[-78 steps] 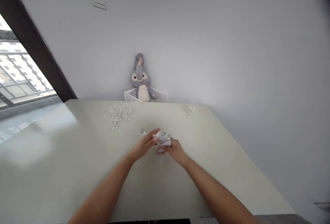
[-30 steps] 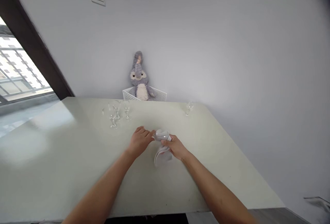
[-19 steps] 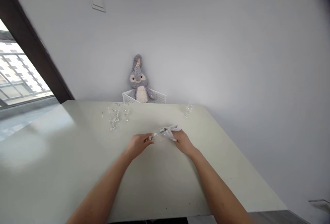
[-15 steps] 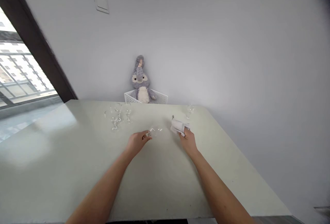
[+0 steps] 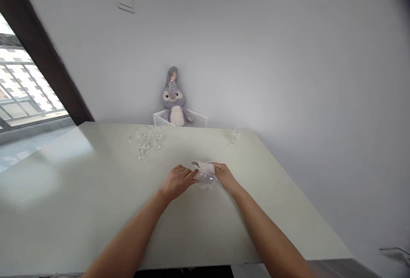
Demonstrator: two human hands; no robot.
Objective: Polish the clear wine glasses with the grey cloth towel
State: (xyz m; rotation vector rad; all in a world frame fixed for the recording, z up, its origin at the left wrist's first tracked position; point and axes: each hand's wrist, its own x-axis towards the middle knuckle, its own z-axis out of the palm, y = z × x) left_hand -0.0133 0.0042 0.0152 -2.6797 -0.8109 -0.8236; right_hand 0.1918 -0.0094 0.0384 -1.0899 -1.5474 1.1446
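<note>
My left hand [image 5: 180,181] is closed around one end of a clear stemmed glass [image 5: 205,179], which lies tilted on its side between my hands. In my right hand [image 5: 224,176] is a whitish cloth [image 5: 205,168], pinched by the fingers and draped along the upper side of the glass. The part of the glass inside my left fingers is hidden. I cannot tell whether the glass rests on the table [image 5: 179,226] or is slightly above it.
Several clear stemmed glasses [image 5: 141,145] stand grouped at the back left of the table. A single glass [image 5: 235,135] stands at the back right. A grey plush toy [image 5: 177,115] sits in a white perforated basket [image 5: 200,120] against the wall.
My right hand has brought the cloth left and down from beside the glass onto it. My left hand has moved slightly right and nearer with the glass.
</note>
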